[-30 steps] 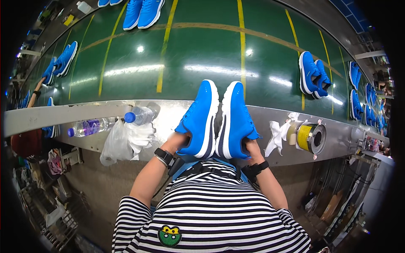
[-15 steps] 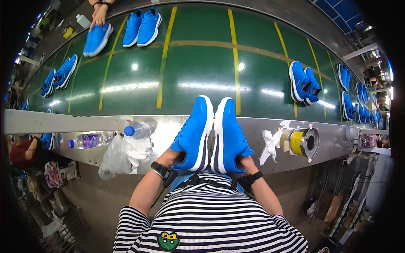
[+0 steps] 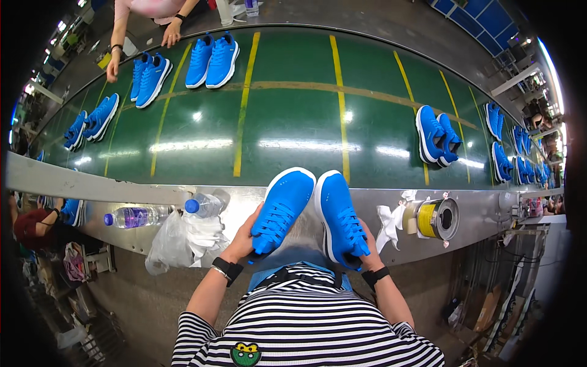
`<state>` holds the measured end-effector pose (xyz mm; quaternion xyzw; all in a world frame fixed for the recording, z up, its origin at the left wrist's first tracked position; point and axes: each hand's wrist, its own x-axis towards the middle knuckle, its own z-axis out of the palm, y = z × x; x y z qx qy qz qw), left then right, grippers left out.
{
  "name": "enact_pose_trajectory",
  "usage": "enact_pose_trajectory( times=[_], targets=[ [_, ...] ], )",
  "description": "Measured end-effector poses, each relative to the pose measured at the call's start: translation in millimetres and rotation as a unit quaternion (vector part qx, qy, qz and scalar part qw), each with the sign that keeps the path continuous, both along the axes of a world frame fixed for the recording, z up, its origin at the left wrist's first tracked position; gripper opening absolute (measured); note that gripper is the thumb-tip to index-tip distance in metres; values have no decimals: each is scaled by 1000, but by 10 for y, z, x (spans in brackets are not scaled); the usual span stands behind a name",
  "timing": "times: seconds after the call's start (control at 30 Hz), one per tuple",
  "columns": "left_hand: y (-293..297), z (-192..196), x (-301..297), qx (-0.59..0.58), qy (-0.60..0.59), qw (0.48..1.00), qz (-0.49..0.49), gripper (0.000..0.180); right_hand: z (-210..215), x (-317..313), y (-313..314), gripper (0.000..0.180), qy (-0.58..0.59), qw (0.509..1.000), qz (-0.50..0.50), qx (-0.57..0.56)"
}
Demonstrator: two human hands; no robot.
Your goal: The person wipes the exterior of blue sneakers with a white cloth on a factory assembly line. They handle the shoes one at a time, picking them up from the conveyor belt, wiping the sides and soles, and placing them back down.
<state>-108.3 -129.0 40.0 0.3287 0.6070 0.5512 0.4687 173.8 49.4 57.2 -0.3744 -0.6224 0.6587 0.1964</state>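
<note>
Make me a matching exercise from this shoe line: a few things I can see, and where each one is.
Things
1. pair of blue sneakers
2. clear water bottle
3. yellow tape roll
4. white plastic bag

Places
A. hanging below the metal ledge, left of the left hand
B. lying on its side on the ledge, far left
C. held by both hands, the right hand on the right shoe
D. on the ledge, right of the held shoes

Pairs: 1-C, 2-B, 3-D, 4-A

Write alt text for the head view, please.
A person's left hand and right hand each hold a blue sneaker, the left sneaker and the right sneaker, at the edge of a green conveyor belt carrying more pairs.
</note>
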Motion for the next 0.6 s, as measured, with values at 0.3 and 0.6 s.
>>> enact_pose_trajectory(
  times=[0.3, 0.6],
  targets=[
    [7, 253, 33, -40, 313, 949, -6, 83, 99, 70, -27, 66, 15, 999, -3, 45],
    [-54, 365, 89, -31, 440, 897, 40, 82, 242, 21, -82, 63, -99, 952, -14, 290]
  ],
)
